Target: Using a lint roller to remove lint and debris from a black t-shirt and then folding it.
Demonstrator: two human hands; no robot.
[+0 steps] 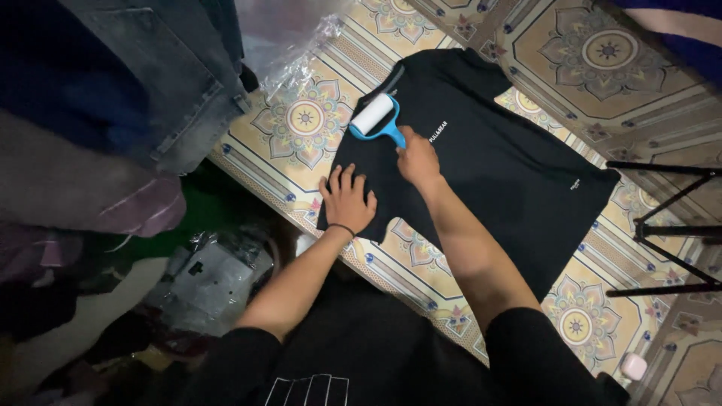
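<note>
This is looking like a small clothing shop or a home garment-packing corner, dimly lit. A desk (pixel 297 120) is wearing a patterned cover of floral medallions, and a black t-shirt (pixel 496 165) is lying spread flat on it with a blue-handled lint roller (pixel 376 119) resting on the cloth. Folded denim and other garments (pixel 113 98) are piling up at the left, and clear plastic wrapping (pixel 289 37) is lying crumpled beside them. More bagged items (pixel 214 274) are sitting below the desk, though the darkness is making them hard to identify. Black tripod legs (pixel 669 225) are standing at the right.
</note>
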